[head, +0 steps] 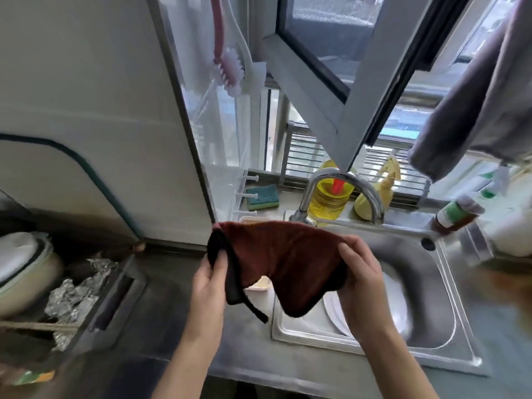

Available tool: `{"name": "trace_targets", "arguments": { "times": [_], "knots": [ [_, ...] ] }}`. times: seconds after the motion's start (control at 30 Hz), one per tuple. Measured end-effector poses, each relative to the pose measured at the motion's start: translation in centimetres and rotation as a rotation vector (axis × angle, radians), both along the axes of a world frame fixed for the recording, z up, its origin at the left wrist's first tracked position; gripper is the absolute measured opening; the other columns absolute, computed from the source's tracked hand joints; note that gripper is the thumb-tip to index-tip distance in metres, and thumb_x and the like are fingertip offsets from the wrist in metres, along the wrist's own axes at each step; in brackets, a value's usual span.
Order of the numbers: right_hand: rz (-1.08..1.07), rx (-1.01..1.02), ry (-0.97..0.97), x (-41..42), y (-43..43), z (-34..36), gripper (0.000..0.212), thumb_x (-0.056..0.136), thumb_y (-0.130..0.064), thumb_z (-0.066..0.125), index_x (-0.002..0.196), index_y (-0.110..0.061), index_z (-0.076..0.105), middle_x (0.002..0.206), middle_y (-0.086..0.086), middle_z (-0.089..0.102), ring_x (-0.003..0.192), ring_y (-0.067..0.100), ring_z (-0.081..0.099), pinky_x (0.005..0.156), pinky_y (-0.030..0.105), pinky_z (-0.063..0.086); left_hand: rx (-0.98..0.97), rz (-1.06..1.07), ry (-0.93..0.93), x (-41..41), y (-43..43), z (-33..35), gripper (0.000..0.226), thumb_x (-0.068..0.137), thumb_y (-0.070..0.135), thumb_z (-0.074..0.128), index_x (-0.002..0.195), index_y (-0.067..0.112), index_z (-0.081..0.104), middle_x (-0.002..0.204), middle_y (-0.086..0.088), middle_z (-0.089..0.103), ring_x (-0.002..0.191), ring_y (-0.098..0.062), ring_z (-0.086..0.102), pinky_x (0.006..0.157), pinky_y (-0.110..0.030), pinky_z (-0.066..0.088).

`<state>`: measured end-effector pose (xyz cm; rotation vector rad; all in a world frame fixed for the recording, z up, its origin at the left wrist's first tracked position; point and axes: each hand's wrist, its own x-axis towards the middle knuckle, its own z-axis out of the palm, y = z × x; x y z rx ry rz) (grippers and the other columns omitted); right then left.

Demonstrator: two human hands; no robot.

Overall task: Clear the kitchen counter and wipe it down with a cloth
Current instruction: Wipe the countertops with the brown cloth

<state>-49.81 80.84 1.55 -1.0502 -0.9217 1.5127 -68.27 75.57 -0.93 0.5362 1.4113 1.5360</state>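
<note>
A: While left hand (211, 279) and right hand (359, 272) each pinch an end, cloth (282, 254) hangs stretched above sink (463, 321) rim.
B: Advise folding it flat before wiping counter (244, 341) in overlapping passes.

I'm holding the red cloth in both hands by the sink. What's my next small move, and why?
Probably bunch the cloth into your right hand and lower it onto the grey counter left of the sink. It and your left hand each pinch an end, so the cloth hangs spread in the air, touching no surface yet.
</note>
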Motion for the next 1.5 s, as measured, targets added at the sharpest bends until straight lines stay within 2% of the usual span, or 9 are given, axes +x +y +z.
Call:
{"name": "trace_targets", "arguments": {
  "times": [0.13, 0.3, 0.43, 0.5, 0.6, 0.77, 0.97, 1.3, 1.5],
  "knots": [
    [-0.24, 0.104, -0.346, 3.5, 0.3, -1.8, 0.014, 0.095, -0.02, 0.046, 0.088, -0.029, 0.055, 0.079, -0.01, 0.057, 0.073, 0.006, 0.05, 0.065, 0.023, 0.042, -0.061, -0.121, -0.162, 2.0, 1.1, -1.0, 0.027, 0.093, 0.022, 0.044, 0.116, 0.018, 0.058, 0.107, -0.001, 0.07, 0.099, -0.017, 0.065, 0.08, -0.038, 0.055],
    [-0.496, 0.077, -0.598, 7.0, -0.7, -4.3, 0.015, 0.097, -0.018, 0.045, 0.089, -0.028, 0.052, 0.082, -0.007, 0.059, 0.079, 0.014, 0.054, 0.075, 0.026, 0.044, -0.293, -0.429, -0.301, 6.8, 2.5, -2.2, 0.057, 0.075, 0.066, 0.044, 0.1, 0.02, 0.066, 0.093, -0.005, 0.073, 0.078, -0.02, 0.07, 0.053, -0.035, 0.057],
    [-0.592, 0.039, -0.697, 10.2, -2.9, -5.2, 0.009, 0.096, -0.03, 0.045, 0.092, -0.03, 0.053, 0.088, -0.005, 0.062, 0.086, 0.013, 0.058, 0.08, 0.029, 0.044, -0.313, -0.486, 0.15, 10.9, 3.4, -4.8, 0.046, 0.062, 0.049, 0.078, 0.091, 0.017, 0.063, 0.092, -0.008, 0.069, 0.092, -0.027, 0.065, 0.085, -0.044, 0.052],
    [-0.698, 0.045, -0.75, 12.1, -4.1, -5.0, 0.01, 0.097, -0.024, 0.045, 0.091, -0.029, 0.052, 0.085, -0.009, 0.06, 0.083, -0.001, 0.055, 0.077, 0.014, 0.041, -0.323, -0.426, 0.21, 13.0, 3.7, -5.9, 0.011, 0.086, 0.028, 0.063, 0.083, 0.018, 0.058, 0.086, -0.004, 0.064, 0.087, -0.022, 0.06, 0.075, -0.032, 0.047],
    [-0.809, -0.016, -0.778, 16.0, -5.3, -5.7, 0.012, 0.097, -0.017, 0.044, 0.091, -0.025, 0.05, 0.083, -0.011, 0.057, 0.078, -0.009, 0.053, 0.069, 0.007, 0.037, -0.268, -0.407, 0.234, 16.7, 3.5, -5.8, 0.021, 0.097, 0.023, 0.043, 0.082, 0.017, 0.055, 0.078, -0.001, 0.055, 0.076, -0.014, 0.051, 0.063, -0.026, 0.037],
    [-0.776, -0.414, -0.399, 25.0, -5.4, -8.7, 0.016, 0.09, -0.011, 0.059, 0.097, -0.024, 0.052, 0.105, 0.011, 0.062, 0.095, 0.022, 0.06, 0.09, 0.044, 0.049, -0.292, -0.512, 0.234, 23.3, 3.7, -7.7, 0.021, 0.097, 0.023, 0.042, 0.089, 0.015, 0.06, 0.081, -0.001, 0.06, 0.08, -0.017, 0.054, 0.071, -0.032, 0.04],
    [-0.506, -0.595, -0.035, 36.7, -5.0, -10.8, 0.02, 0.082, 0.005, 0.061, 0.101, 0.001, 0.063, 0.098, 0.02, 0.07, 0.086, 0.03, 0.068, 0.069, 0.033, 0.057, -0.436, -0.476, 0.046, 34.7, 3.4, -9.2, 0.01, 0.092, 0.016, 0.052, 0.083, 0.019, 0.052, 0.084, -0.005, 0.06, 0.078, -0.023, 0.057, 0.069, -0.037, 0.044],
    [-0.688, -0.528, -0.784, 53.9, -4.9, -15.7, 0.018, 0.09, -0.016, 0.058, 0.107, -0.009, 0.055, 0.103, 0.008, 0.062, 0.103, 0.031, 0.059, 0.085, 0.036, 0.045, -0.427, -0.582, 0.131, 50.4, 1.9, -11.8, 0.01, 0.09, 0.006, 0.054, 0.088, 0.015, 0.058, 0.081, -0.006, 0.062, 0.073, -0.017, 0.057, 0.056, -0.022, 0.047],
    [-0.5, -0.523, -1.396, 54.2, -2.7, -20.1, 0.068, 0.093, -0.041, 0.044, 0.146, -0.004, 0.021, 0.153, 0.022, 0.019, 0.14, 0.035, 0.02, 0.11, 0.05, 0.02, -0.163, -0.594, 1.086, 53.3, 4.6, -17.0, 0.037, 0.087, 0.008, 0.056, 0.123, 0.004, 0.051, 0.128, -0.015, 0.05, 0.118, -0.032, 0.048, 0.098, -0.044, 0.04]
  ]
}}
